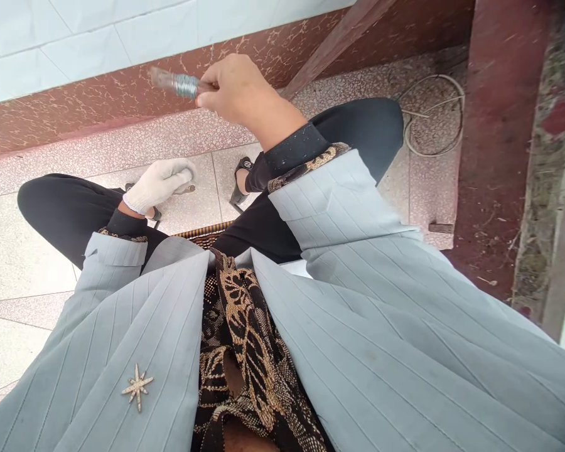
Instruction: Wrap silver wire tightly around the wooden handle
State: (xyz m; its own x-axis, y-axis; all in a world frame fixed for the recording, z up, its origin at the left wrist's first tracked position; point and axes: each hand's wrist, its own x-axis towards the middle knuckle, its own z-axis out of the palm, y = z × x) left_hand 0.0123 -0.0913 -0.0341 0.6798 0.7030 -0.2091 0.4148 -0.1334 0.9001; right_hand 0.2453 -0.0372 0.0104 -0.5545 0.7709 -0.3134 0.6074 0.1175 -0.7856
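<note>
Watching remotely, I had my right hand (240,88) clamped on a wire-bound tool (185,86) at eleven o'clock; my left hand (156,183) curled at ten, its hold unclear.

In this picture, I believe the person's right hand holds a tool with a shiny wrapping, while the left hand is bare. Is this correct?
Not quite: the left hand wears a white glove, as the head view shows. The right hand does hold the tool with a shiny wrapping.

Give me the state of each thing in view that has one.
Right hand: bare, closed on the wire-wrapped tool
Wire-wrapped tool: held, free end pointing left
Left hand: gloved, curled, grip unclear
Cable: loosely coiled
Jacket: open in front
Brooch: pinned to the jacket
</note>
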